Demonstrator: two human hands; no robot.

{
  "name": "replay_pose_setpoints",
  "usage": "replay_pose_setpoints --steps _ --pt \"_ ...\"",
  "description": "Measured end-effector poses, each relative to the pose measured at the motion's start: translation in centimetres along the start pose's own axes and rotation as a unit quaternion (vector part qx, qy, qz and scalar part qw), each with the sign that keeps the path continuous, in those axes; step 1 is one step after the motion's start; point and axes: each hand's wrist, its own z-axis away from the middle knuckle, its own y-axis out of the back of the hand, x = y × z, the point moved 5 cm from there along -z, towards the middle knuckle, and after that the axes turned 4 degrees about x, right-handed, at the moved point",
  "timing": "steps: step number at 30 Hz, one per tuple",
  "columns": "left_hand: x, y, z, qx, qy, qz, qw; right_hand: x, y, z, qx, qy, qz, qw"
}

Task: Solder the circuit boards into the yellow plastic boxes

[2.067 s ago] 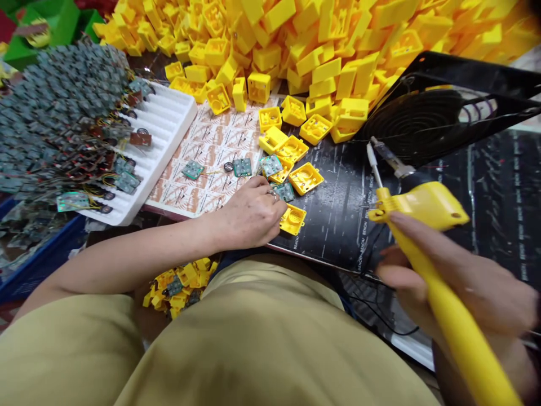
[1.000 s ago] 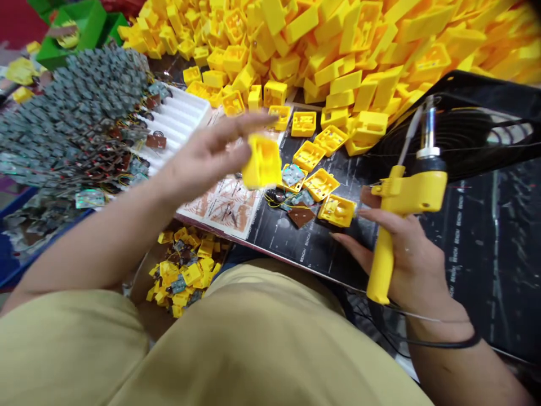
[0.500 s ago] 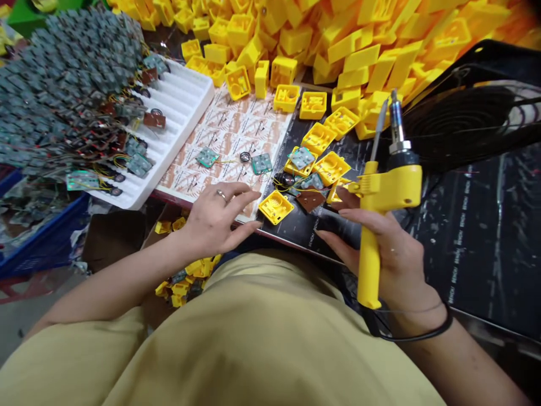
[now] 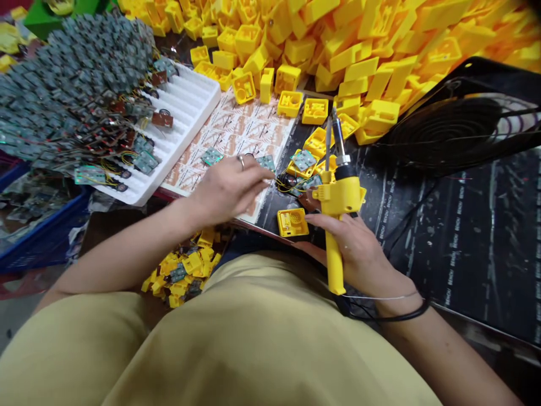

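My right hand [image 4: 359,254] is closed around the grip of a yellow soldering gun [image 4: 338,194], whose metal tip [image 4: 337,132] points up and away. My left hand [image 4: 228,189], with a ring on one finger, reaches right over the printed sheet [image 4: 236,127]. Its fingertips are drawn together at a tangle of wires and small green circuit boards [image 4: 302,160]; what they pinch is blurred. An open yellow casing [image 4: 293,221] lies on the black mat [image 4: 465,225] between both hands. More open casings [image 4: 315,110] lie just beyond.
A huge heap of yellow casings [image 4: 359,34] fills the back. At the left, a white tray [image 4: 186,107] holds a mound of wired circuit boards [image 4: 71,84] over a blue crate [image 4: 38,242]. A black fan [image 4: 456,124] sits right. Finished yellow pieces [image 4: 186,270] lie below the table edge.
My left hand has moved up and right from the table edge to the wires and boards. My right hand has brought the soldering gun left and lower. The single yellow casing lies slightly nearer me.
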Motion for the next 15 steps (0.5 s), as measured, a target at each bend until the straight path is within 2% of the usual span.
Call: replay_pose_setpoints --steps 2,4,6,9,12,15 --pt "-1.9 -0.5 -1.0 -0.055 0.018 -0.006 0.998 0.1 -0.4 -0.1 -0.003 -0.004 -0.004 1.000" --pt "-3.0 -1.8 -1.5 -0.097 0.024 0.006 0.995 0.2 -0.6 -0.3 0.007 -0.006 -0.005 1.000" --pt "-3.6 -3.1 -1.6 -0.102 0.044 0.013 0.994 0.2 -0.6 -0.4 0.014 -0.007 -0.005 1.000" --pt "-3.7 -3.4 -1.4 -0.034 0.077 0.043 0.996 0.3 -0.6 -0.5 0.005 -0.012 -0.008 1.000" --pt "-3.0 -1.9 -1.3 0.046 0.057 0.128 0.989 0.3 -0.6 -0.7 0.004 -0.026 -0.001 1.000" --pt "-1.7 -0.9 -1.6 0.051 0.031 0.160 0.985 0.4 -0.7 -1.0 0.031 -0.054 0.033 0.998"
